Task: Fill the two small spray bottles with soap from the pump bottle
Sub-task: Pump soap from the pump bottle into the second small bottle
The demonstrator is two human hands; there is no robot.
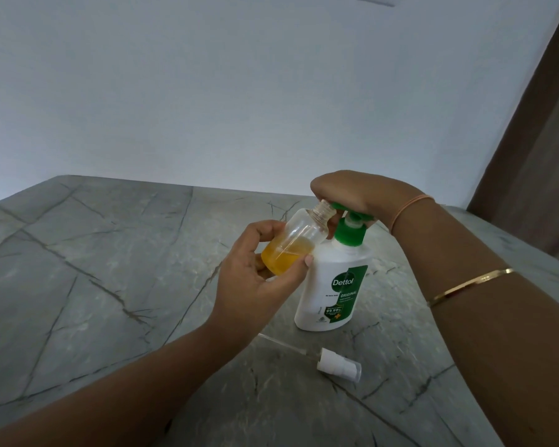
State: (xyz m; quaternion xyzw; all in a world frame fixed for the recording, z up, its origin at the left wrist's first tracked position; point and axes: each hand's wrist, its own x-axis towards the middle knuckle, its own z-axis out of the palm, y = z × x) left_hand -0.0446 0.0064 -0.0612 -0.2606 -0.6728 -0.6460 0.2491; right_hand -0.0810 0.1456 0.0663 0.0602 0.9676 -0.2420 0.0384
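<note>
On my feed the left hand (255, 272) grips the small spray bottle (300, 237), tilted, its open neck at the green spout of the pump bottle (331, 285); yellow soap (284, 257) fills its lower part. The right hand (352, 193) sits on the pump head (355, 217), fingers curled over it. The pump bottle stands on the table (110, 269), a sprayer cap (339, 366) lying nearby

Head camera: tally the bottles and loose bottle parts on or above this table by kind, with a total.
Small spray bottle: 1, in the left hand
Pump bottle: 1, under the right hand
Loose spray head: 1, on the table
Total: 3
</note>
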